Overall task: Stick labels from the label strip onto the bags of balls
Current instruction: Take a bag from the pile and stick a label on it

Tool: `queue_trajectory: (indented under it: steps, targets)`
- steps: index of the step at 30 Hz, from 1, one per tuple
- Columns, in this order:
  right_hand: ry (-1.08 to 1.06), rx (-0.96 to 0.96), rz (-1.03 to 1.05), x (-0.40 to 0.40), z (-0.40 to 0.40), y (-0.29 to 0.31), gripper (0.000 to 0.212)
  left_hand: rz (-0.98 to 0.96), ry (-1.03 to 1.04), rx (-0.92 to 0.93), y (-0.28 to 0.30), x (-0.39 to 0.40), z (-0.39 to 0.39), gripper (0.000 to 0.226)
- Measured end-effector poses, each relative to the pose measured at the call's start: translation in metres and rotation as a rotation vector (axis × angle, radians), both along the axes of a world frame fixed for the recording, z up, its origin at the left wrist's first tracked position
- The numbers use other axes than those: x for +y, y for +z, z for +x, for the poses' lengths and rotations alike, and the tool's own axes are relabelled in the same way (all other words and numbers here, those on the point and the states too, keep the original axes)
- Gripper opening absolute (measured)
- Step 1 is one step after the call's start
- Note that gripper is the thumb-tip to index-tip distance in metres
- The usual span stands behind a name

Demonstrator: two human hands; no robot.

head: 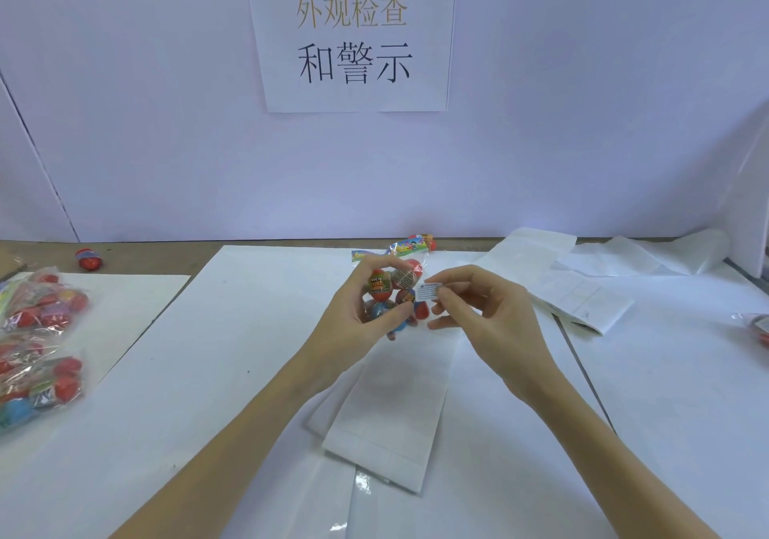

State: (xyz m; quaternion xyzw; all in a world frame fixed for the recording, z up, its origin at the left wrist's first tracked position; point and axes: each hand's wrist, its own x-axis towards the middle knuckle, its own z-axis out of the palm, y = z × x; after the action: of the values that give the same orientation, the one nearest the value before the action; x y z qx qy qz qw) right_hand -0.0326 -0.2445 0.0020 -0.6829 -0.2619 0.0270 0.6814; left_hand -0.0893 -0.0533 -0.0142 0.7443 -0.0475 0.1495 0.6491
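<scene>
My left hand [353, 309] grips a clear bag of red and blue balls [393, 284] above the middle of the table, fingers curled round it. My right hand [478, 305] pinches a small white printed label [429, 291] right at the bag's right side, touching or almost touching it. The label strip [391, 405], a long white band, lies flat on the table beneath my hands and runs toward me. A pile of several more bags of balls [37, 343] lies at the left edge.
A folded strip of white backing paper [578, 288] trails across the back right. A loose red ball [89, 260] sits at the back left. Another bag [755, 326] peeks in at the right edge. A white wall with a printed sign [353, 39] stands behind the table.
</scene>
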Motion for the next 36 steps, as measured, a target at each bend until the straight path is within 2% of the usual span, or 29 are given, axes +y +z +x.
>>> queue_trajectory:
  steps: [3, 8, 13, 20, 25, 27, 30, 32, 34, 36]
  targets:
    - [-0.004, -0.045, -0.091, 0.002, -0.002, -0.002, 0.020, -0.007, -0.047, -0.018, -0.001, 0.003, 0.000, 0.034]
    - [-0.013, -0.068, -0.089, 0.004, -0.004, -0.004, 0.027, -0.092, -0.111, 0.011, 0.001, 0.005, 0.000, 0.033]
    - [-0.021, -0.090, -0.111, 0.006, -0.005, -0.005, 0.033, 0.034, -0.047, -0.039, -0.003, 0.003, 0.000, 0.032]
    - [-0.027, -0.099, -0.201, 0.004, -0.005, -0.007, 0.029, 0.047, -0.024, -0.076, -0.004, 0.001, 0.001, 0.036]
    - [-0.254, -0.187, -0.366, -0.003, 0.001, -0.007, 0.014, 0.034, 0.013, -0.067, -0.005, -0.002, 0.002, 0.038]
    - [-0.254, -0.138, -0.344, -0.003, 0.002, -0.006, 0.021, 0.017, 0.025, -0.067, -0.004, 0.000, 0.002, 0.040]
    - [-0.131, -0.060, -0.338, 0.002, -0.003, -0.007, 0.051, -0.045, -0.056, -0.057, -0.001, -0.004, 0.000, 0.060]
    - [-0.083, -0.023, -0.353, 0.006, -0.006, -0.007, 0.059, -0.097, -0.109, -0.046, -0.001, -0.008, -0.002, 0.070]
    - [-0.057, 0.016, -0.333, 0.007, -0.006, -0.005, 0.052, -0.143, -0.120, -0.023, -0.001, -0.009, -0.003, 0.073]
    - [-0.027, 0.069, -0.287, 0.005, -0.003, -0.005, 0.034, -0.185, -0.146, -0.005, 0.000, -0.007, -0.004, 0.067]
